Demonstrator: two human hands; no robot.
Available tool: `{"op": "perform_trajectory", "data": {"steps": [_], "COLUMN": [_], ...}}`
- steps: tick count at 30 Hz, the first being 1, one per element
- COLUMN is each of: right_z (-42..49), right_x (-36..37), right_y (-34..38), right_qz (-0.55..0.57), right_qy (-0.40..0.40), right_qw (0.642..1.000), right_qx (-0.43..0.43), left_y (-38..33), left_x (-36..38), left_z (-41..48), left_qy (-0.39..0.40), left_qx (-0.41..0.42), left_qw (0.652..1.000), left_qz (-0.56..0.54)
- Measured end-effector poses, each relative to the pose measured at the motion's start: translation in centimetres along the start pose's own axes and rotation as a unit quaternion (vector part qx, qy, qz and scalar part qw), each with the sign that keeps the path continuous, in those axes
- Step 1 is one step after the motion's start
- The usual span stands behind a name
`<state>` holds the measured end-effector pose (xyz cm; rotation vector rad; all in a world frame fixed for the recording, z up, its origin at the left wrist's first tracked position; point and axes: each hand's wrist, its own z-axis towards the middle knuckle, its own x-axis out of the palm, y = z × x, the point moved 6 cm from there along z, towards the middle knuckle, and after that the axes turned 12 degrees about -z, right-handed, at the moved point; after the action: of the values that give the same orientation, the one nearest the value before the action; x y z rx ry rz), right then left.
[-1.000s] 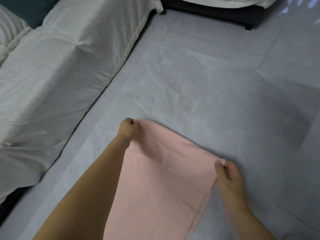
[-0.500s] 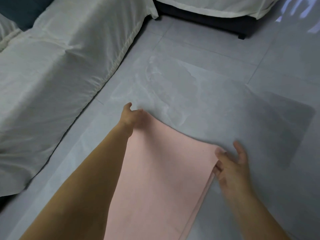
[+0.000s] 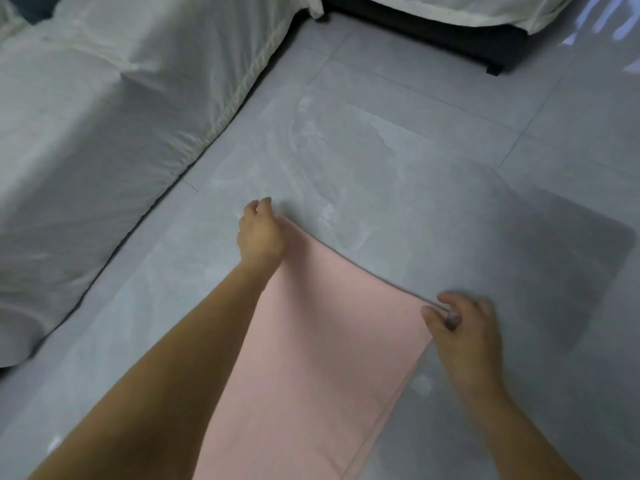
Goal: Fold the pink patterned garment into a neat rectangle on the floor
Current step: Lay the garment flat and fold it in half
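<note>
Lying flat on the grey floor, the pink garment stretches away from the person. Left hand rests loose-fingered at its far left corner; right hand pinches the far right corner.

Pink garment lies flat on grey floor. Left hand and right hand rest at its far corners; grip apparently released.
</note>
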<state>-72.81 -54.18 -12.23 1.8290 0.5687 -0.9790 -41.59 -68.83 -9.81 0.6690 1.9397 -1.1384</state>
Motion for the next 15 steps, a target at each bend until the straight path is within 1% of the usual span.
{"op": "perform_trajectory", "data": {"steps": [1, 2, 4, 5, 7, 8, 10, 12, 13, 15], "right_z": [0.2, 0.5, 1.8, 2.9, 5.3, 6.5, 8.2, 9.1, 9.1, 8.8], "right_x": [0.0, 0.2, 0.5, 0.6, 1.5, 2.4, 4.7, 6.8, 7.9, 9.8], "right_y": [0.6, 1.1, 2.0, 2.7, 5.4, 7.2, 11.1, 15.3, 17.3, 20.5], "right_qz": [-0.037, -0.072, -0.111, -0.121, -0.126, -0.111, -0.073, -0.078, -0.096, -0.149], "right_qy": [-0.004, 0.004, 0.03, 0.035, 0.056, 0.085, 0.163, 0.234, 0.265, 0.314], "right_qw": [0.999, 0.996, 0.992, 0.991, 0.987, 0.983, 0.969, 0.945, 0.927, 0.884], "right_qx": [-0.028, -0.045, -0.044, -0.043, -0.087, -0.117, -0.168, -0.216, -0.247, -0.312], "left_y": [-0.7, -1.3, -2.4, -2.6, -2.9, -3.4, -4.7, -5.7, -6.0, -6.2], "left_x": [0.8, 2.0, 5.2, 7.0, 10.1, 11.4, 13.5, 14.9, 15.5, 16.2], "left_z": [-2.1, -4.6, -10.5, -13.5, -18.5, -20.4, -22.7, -23.1, -23.0, -22.5], "left_qy": [-0.021, -0.025, -0.008, 0.0, 0.0, 0.003, 0.036, 0.076, 0.091, 0.094], "left_qx": [0.032, 0.06, 0.097, 0.102, 0.083, 0.074, 0.06, 0.025, 0.001, -0.033], "left_qw": [0.999, 0.998, 0.993, 0.992, 0.991, 0.991, 0.99, 0.994, 0.994, 0.994], "left_qz": [0.002, -0.017, -0.061, -0.075, -0.101, -0.115, -0.124, -0.08, -0.062, -0.053]}}
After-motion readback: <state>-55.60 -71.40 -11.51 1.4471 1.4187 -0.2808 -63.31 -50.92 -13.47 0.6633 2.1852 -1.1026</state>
